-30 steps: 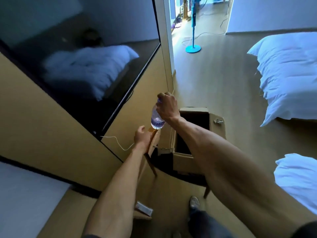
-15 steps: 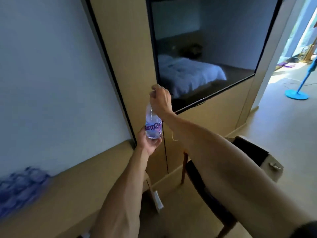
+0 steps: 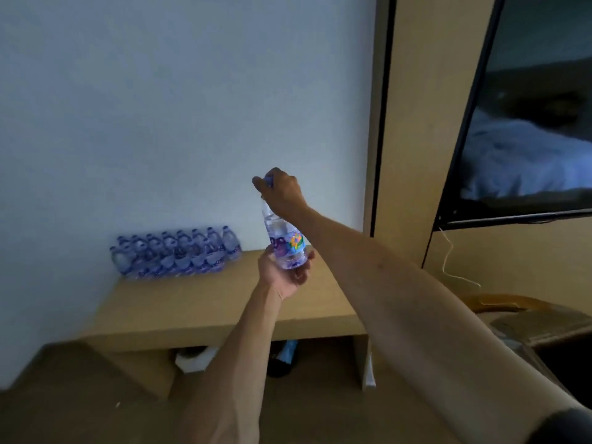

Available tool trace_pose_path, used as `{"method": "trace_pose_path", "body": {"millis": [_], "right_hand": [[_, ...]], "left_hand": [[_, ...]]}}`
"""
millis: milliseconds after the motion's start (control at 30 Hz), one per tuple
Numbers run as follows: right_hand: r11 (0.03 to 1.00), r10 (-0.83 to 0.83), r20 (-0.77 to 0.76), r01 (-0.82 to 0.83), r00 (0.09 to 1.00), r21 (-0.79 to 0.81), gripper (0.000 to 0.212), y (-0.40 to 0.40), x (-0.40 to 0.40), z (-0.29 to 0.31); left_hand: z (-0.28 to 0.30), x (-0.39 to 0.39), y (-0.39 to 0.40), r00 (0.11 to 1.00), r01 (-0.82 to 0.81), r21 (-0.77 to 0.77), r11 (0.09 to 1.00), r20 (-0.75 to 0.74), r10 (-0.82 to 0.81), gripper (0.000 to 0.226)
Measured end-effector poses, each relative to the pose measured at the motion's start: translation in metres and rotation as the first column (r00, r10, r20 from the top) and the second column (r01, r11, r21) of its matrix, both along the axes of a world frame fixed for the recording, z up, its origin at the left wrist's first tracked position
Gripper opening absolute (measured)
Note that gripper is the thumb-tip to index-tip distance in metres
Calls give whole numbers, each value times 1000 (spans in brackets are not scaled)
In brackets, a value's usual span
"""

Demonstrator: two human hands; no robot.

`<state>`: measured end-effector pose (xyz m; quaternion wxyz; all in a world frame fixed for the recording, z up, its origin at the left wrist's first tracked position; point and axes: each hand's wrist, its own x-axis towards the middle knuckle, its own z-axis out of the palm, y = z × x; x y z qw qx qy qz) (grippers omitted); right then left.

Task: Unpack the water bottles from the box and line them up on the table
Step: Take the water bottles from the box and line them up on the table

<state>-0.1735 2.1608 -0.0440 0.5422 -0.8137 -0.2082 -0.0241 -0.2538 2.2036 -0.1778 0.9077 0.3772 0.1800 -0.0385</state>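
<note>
Both hands (image 3: 282, 197) grip one clear ribbed plastic bottle (image 3: 283, 241).

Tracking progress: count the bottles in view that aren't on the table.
1: the bottle held above the table, right hand at its cap, left hand under its base. Others may be hidden out of view.

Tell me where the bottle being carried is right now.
In the head view, the bottle is mid-frame, above the table, right of the bottle row, with the left hand under its base and right hand at its cap.

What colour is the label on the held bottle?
Mostly purple, with a multicoloured patch, on the bottle; the head view shows it.
</note>
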Motion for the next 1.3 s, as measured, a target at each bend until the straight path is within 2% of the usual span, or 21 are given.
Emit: {"method": "trace_pose_path", "body": {"millis": [133, 267, 367, 467, 567, 633, 767, 867, 1000, 1200, 1300], "right_hand": [[999, 15, -8, -15, 1000, 35, 32, 66, -21, -1], [999, -43, -84, 46, 996, 30, 34, 133, -34, -7], [999, 13, -143, -19, 990, -37, 31, 195, -43, -13], [995, 77, -159, -87, 984, -56, 27, 247, -47, -17], [988, 123, -147, -136, 981, -79, 30, 284, -45, -20], [990, 111, -132, -121, 985, -71, 30, 302, -39, -23], [985, 115, -117, -129, 987, -118, 27, 321, -20, -37], [977, 96, -126, -117, 987, -177, 29, 323, 7, -53], [960, 23, -160, -66, 987, -273, 25, 324, 57, -71], [958, 49, -198, -102, 979, -269, 29, 342, 126, -82], [945, 76, -184, -130, 980, -301, 29, 351, 146, -85]], "left_hand": [[4, -30, 78, 991, -93, -98, 991, 85, 101, 48], [15, -56, 148, 973, -175, -98, 980, 137, 187, 30], [23, -67, 204, 980, -123, 32, 992, 160, 116, 26], [31, -70, 245, 990, -72, 178, 981, 129, 49, 33], [25, -68, 282, 993, -22, 365, 931, 117, -23, 34], [16, -62, 303, 993, -38, 441, 897, 118, -16, 34], [-8, -43, 325, 997, -77, 561, 824, 35, 70, 52], [-25, -15, 332, 999, -27, 650, 760, -3, 38, 45], [-35, 24, 333, 995, -26, 649, 761, -57, 83, 44], [-32, 84, 350, 990, -27, 635, 772, -87, 106, 28], [-31, 103, 355, 988, -49, 624, 780, -83, 128, 32]]}}
